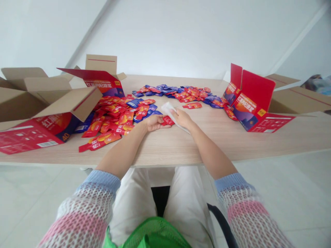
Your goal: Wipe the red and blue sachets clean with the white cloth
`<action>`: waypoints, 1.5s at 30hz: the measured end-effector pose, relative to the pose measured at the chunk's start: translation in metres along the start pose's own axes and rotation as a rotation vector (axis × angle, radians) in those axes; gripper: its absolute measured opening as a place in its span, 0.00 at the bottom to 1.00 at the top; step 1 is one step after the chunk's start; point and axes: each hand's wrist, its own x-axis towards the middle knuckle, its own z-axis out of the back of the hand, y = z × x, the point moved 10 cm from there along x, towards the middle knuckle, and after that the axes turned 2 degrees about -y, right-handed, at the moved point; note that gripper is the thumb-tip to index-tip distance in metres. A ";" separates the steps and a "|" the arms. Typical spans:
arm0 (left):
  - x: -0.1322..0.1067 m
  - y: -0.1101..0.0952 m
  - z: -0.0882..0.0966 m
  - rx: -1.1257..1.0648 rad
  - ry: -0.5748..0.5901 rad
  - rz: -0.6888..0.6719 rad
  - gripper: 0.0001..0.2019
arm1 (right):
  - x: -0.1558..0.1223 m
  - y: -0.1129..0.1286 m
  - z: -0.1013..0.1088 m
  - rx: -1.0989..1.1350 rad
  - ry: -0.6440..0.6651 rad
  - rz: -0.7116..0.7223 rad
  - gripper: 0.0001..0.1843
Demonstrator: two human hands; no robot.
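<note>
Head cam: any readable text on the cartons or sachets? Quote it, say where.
"40": purple panel of the near-left red carton.
"红": large character on that carton's orange panel.
"原浆": end of the heading on the rear-left red carton; earlier characters unclear.
Sachets: large print too blurred to quote.
Red carton flaps: small print too small to read.

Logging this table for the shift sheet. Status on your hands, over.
Left hand palm down on table, fingers beside a red sachet. Right hand on a white plastic piece. Sachet pile just left of left hand.
</note>
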 end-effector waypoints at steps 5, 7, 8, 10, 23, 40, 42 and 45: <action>0.002 -0.003 0.005 0.008 -0.069 -0.040 0.26 | -0.006 0.009 -0.052 -0.101 0.312 0.202 0.37; 0.002 -0.001 0.003 0.008 -0.037 -0.010 0.26 | -0.002 -0.008 -0.051 -0.109 0.311 0.140 0.38; 0.002 0.000 0.002 0.010 -0.017 0.011 0.26 | 0.000 -0.017 -0.049 -0.115 0.301 0.095 0.38; 0.002 0.002 0.001 0.014 0.003 0.044 0.25 | 0.003 -0.035 -0.041 -0.138 0.277 0.000 0.37; -0.003 0.000 0.001 0.012 -0.016 0.014 0.27 | 0.006 -0.105 0.008 -0.161 0.002 -0.395 0.33; 0.009 -0.003 0.011 0.077 -0.077 -0.056 0.22 | -0.012 0.032 -0.055 -0.011 0.241 0.245 0.34; 0.008 -0.002 0.010 0.069 -0.058 -0.039 0.24 | -0.010 0.028 -0.054 0.014 0.276 0.225 0.34; 0.006 -0.001 0.007 0.052 -0.005 -0.007 0.25 | -0.005 0.017 -0.050 -0.001 0.289 0.175 0.34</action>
